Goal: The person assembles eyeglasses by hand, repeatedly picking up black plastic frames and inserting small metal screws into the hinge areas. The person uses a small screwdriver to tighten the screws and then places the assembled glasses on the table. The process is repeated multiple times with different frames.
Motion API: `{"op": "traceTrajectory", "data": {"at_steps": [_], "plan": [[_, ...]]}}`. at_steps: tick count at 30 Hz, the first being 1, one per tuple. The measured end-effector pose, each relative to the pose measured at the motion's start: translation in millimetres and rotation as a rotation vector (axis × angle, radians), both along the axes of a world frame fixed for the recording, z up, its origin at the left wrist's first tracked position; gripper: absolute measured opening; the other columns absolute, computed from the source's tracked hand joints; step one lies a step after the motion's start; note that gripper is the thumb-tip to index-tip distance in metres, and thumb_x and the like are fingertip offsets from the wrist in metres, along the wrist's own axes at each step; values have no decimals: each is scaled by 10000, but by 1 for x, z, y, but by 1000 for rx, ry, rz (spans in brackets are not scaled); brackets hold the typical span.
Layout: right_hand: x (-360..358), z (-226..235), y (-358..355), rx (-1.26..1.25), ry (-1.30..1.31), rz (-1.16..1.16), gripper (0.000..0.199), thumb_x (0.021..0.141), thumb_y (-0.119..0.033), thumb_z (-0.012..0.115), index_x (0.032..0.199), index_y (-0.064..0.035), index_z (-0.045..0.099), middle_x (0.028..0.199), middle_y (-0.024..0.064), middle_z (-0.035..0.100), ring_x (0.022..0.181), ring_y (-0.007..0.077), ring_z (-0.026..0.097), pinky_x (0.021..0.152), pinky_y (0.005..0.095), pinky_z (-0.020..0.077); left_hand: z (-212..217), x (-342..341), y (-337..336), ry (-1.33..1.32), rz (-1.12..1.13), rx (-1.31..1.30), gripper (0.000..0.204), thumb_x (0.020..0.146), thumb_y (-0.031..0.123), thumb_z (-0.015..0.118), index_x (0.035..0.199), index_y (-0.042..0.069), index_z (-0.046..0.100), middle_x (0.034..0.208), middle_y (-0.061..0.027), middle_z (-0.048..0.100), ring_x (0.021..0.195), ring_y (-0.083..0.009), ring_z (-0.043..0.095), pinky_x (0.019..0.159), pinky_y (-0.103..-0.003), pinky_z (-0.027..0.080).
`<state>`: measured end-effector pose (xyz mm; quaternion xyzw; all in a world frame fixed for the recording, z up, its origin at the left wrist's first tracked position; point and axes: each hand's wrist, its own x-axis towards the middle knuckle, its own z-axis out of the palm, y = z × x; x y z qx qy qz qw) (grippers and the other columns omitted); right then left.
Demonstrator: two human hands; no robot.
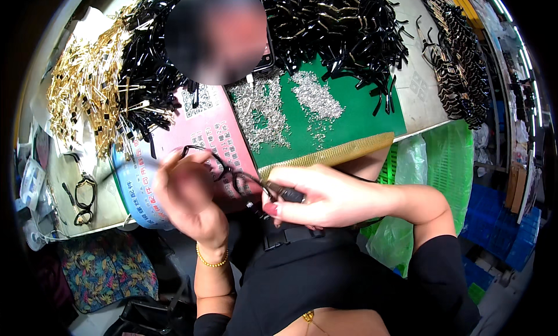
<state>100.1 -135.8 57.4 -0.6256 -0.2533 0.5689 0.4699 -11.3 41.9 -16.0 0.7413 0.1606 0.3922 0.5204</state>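
A black eyeglass frame (pixel 225 172) is held in front of me, above the edge of the table. My left hand (pixel 195 190) is closed on its left side, the fingers curled and partly blurred. At its right end is my right hand (pixel 319 195), closed around a dark barrel-shaped tool (pixel 289 194) that looks like a screwdriver. The tool's tip is hidden by my fingers and the frame. Beyond my hands, small silvery metal parts, apparently screws (pixel 317 97), lie in loose piles on a green mat (pixel 363 118).
Gold temple arms (pixel 87 80) and black ones (pixel 154 63) are heaped at the left. Black frames (pixel 343 22) are piled at the back; more are stacked (pixel 456 63) at right. A finished-looking pair of glasses (pixel 85 196) lies left. A green basket (pixel 453 167) stands right. A phone (pixel 268 57) is behind.
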Motion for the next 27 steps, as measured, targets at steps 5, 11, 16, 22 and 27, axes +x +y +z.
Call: {"op": "traceTrajectory", "data": {"at_steps": [5,11,16,22,27], "plan": [[5,-1,-30,-176,-814,129,305,940,-184,593,1176,-24,486,1043,214,611,835,364,667,655,458,548,1,-10,10,240,-251,-205,346,999,-46,397,1334,-50,482,1094,-149,661,972,-209,657,900,-340,526],[18,9,-41,-314,-1310,264,430,893,-96,605,1316,-171,585,926,130,517,727,259,652,549,367,528,5,14,20,400,-401,-4,202,1007,-6,481,1182,-11,581,984,-108,714,921,-215,668,913,-342,486],[20,-2,-44,-321,-1291,320,569,850,-78,625,1394,-237,579,920,135,517,700,257,652,523,363,514,19,23,13,402,-665,318,134,956,38,523,1069,32,596,1065,-83,741,900,-265,564,889,-377,383],[22,-3,-43,-286,-1266,310,558,832,-62,627,1367,-221,601,916,139,516,691,255,650,495,363,494,16,27,17,322,-617,294,228,963,-49,508,1176,-3,574,1088,-140,652,950,-272,597,857,-391,451],[21,-9,-43,-267,-1284,290,588,819,-53,629,1375,-241,597,908,134,511,652,241,635,481,354,487,-6,12,25,20,-145,-160,231,1085,201,482,1202,10,542,1032,-115,625,869,-154,636,680,-235,490]]}}
